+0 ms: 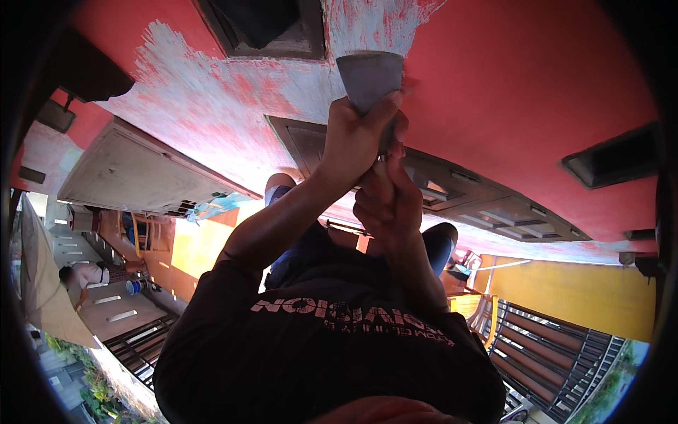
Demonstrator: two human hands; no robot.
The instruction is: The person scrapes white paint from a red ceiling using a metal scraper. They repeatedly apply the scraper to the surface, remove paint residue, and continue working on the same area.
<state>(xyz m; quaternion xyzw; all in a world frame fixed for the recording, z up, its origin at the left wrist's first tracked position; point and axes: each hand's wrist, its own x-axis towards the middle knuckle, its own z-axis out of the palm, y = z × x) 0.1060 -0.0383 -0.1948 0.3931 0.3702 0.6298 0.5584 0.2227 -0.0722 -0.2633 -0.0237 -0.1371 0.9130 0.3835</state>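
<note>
A wide-bladed metal paint scraper [371,77] points up against the wall, its broad edge at the border of a patchy whitish area and red paint. My left hand [352,135] is closed around the scraper's neck, its thumb at the base of the blade. Just below it, my right hand [392,206] grips the lower part of the handle. The red wall [508,106] spreads to the right of the blade. Left of the blade, pale streaked surface [233,90] shows through remnants of red.
A dark-framed opening [315,32] lies just left above the blade, and a dark wooden window frame [476,196] runs behind my hands. A pale door panel [143,164] stands left. Farther off are a person [92,275], a wooden chair [151,233] and dark railings [551,350].
</note>
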